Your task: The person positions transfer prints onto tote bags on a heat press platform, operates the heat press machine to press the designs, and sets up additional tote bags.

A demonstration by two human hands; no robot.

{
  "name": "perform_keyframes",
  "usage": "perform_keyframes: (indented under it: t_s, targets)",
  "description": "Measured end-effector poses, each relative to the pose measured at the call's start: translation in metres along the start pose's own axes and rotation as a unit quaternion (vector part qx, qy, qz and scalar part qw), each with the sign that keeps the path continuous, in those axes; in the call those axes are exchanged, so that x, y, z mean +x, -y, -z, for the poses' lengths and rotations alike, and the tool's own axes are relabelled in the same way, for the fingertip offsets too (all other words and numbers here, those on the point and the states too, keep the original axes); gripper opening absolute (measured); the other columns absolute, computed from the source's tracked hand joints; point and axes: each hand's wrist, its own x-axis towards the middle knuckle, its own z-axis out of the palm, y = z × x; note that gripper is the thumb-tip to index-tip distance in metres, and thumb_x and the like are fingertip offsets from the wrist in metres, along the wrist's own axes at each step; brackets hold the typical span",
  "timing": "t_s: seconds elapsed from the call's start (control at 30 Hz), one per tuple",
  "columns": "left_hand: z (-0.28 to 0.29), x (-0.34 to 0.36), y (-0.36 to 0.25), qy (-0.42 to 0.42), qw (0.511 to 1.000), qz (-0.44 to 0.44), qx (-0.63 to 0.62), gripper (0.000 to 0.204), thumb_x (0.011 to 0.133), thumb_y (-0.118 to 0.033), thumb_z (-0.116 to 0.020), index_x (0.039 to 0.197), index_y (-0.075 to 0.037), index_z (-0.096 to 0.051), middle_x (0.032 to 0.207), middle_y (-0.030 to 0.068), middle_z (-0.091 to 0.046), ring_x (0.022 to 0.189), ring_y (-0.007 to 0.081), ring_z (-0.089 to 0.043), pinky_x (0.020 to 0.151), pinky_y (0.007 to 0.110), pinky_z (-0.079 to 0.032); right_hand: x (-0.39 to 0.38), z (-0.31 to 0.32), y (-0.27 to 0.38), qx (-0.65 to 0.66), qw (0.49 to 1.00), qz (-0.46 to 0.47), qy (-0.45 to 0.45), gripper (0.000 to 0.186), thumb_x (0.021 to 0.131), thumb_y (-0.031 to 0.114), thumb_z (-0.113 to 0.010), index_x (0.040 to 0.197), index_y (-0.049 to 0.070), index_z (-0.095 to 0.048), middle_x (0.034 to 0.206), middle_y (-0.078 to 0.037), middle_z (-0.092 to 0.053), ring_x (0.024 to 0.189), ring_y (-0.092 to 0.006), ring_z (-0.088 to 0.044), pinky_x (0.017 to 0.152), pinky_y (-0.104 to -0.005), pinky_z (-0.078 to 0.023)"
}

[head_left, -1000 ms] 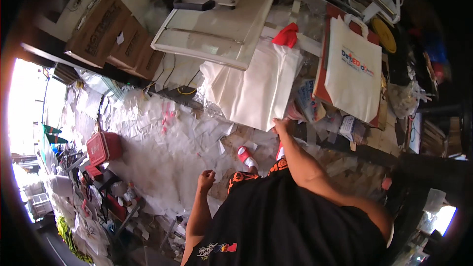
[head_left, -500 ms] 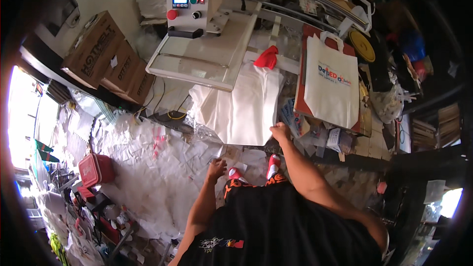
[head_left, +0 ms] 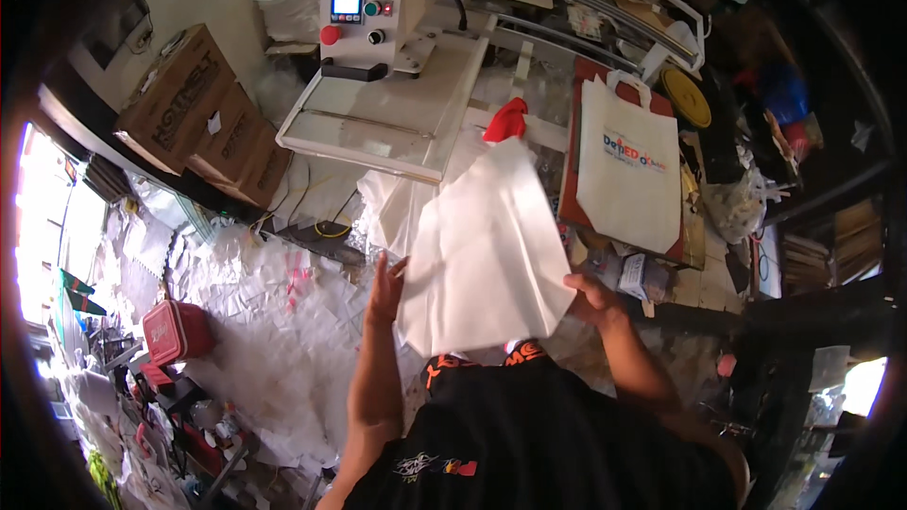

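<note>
Pinching the right edge of a white bag (head_left: 487,255) near its lower corner with the right hand (head_left: 593,300), thumb over the face, most other fingers out of sight underneath. Holding the left hand (head_left: 385,288) upright at the opposite edge; cannot tell whether clamped on the fabric or only beside it, with fingertips partly hidden. Reaching in nearly straight from below with the left forearm, and slanting inward from the lower right with the other, elbows spread well apart. Held between them at the front edge of the table (head_left: 329,191), covering the middle stretch of that edge and nearly all of the feet. Left open beside the left hand, over a floor (head_left: 265,368) strewn with white scraps; closer-set at the right hand, near the table's front right edge. Overlapping, farther in, some white fabric (head_left: 385,208), cut off from view under the plate of a press (head_left: 402,19) at the table's left. Just past the bag's upper edge, a red cloth (head_left: 505,121); cannot tell whether touching. Toward the table's right edge, a printed bag (head_left: 628,161) on a red board (head_left: 592,67).
</note>
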Motion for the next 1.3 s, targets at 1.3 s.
perform_keyframes:
  t_s: [1.3]
  targets:
    - [-0.675, 0.033, -0.010, 0.026, 0.630, -0.598, 0.494, 0.068, 0.098, -0.033, -0.059, 0.152, -0.005, -0.030, 0.149, 0.0172, -0.040, 0.136, 0.0268, -0.041, 0.111, 0.035, -0.034, -0.195, 0.140, 0.430, -0.373, 0.392, 0.723, -0.431, 0.046, 0.101, 0.023, -0.055, 0.142, 0.005, -0.043, 0.130, -0.014, -0.056, 0.105, -0.0194, -0.060, 0.089, -0.0290, -0.049]
